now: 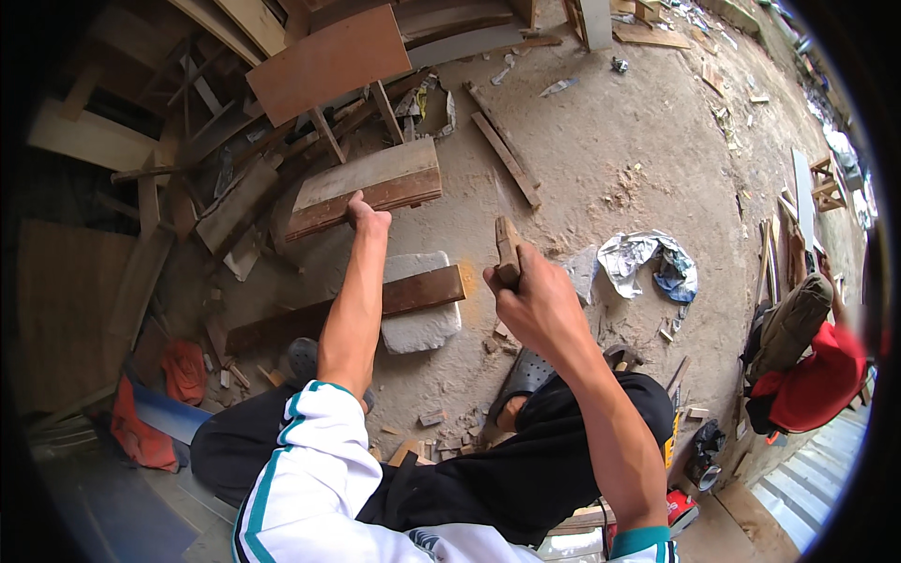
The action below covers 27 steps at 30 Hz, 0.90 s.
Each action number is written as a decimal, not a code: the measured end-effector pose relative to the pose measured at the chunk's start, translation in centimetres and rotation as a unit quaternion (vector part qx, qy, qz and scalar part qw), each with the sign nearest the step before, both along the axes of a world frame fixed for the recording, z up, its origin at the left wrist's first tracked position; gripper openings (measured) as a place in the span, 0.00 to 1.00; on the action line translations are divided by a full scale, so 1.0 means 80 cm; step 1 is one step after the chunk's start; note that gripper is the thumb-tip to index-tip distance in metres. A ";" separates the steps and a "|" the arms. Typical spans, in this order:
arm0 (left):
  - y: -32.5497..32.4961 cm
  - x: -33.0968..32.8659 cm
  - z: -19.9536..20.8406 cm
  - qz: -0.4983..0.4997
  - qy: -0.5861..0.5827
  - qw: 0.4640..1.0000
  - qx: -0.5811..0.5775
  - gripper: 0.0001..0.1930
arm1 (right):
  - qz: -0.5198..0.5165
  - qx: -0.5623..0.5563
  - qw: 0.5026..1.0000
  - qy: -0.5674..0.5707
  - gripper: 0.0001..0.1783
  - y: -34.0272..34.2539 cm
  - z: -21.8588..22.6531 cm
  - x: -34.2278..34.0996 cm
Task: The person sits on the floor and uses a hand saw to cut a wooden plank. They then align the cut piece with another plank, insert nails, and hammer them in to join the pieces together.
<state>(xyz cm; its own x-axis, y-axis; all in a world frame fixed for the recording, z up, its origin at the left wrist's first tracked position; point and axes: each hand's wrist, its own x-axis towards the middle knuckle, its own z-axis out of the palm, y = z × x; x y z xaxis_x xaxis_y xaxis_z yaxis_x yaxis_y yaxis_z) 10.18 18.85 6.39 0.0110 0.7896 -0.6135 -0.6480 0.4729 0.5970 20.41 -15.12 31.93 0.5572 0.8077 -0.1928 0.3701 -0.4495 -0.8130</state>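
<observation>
My left hand [368, 214] is closed on the near edge of a wooden board [366, 180], which has a pale worn top and a reddish-brown side. It is held raised, far left of centre. My right hand [542, 289] is wrapped round a short wooden block [508, 246] that sticks up past the thumb, apart from the board. Between and below my hands, a dark brown plank [413, 293] lies across a whitish block [418, 338] on the ground.
An orange-brown panel [328, 64] on legs stands beyond the board. Two narrow wood strips [505, 155] and crumpled sheeting [648, 258] lie on the dirt floor. A hammer-like metal head [622, 357] shows beside my right knee. Another person in red [817, 375] is at far right.
</observation>
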 end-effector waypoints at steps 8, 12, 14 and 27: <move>-0.021 0.007 0.011 0.015 -0.031 0.999 -0.032 0.20 | 0.046 -0.043 0.994 -0.086 0.15 -0.015 -0.034 0.007; -0.047 0.012 0.005 0.013 -0.047 0.998 -0.036 0.20 | 0.079 -0.117 0.983 -0.116 0.14 -0.027 -0.046 0.004; -0.053 0.004 -0.003 0.020 -0.053 0.998 -0.035 0.21 | 0.095 -0.137 0.979 -0.119 0.14 -0.027 -0.050 -0.002; -0.104 -0.193 0.059 -0.464 0.258 0.847 0.004 0.42 | 0.234 -0.200 0.938 -0.160 0.29 0.025 -0.080 -0.013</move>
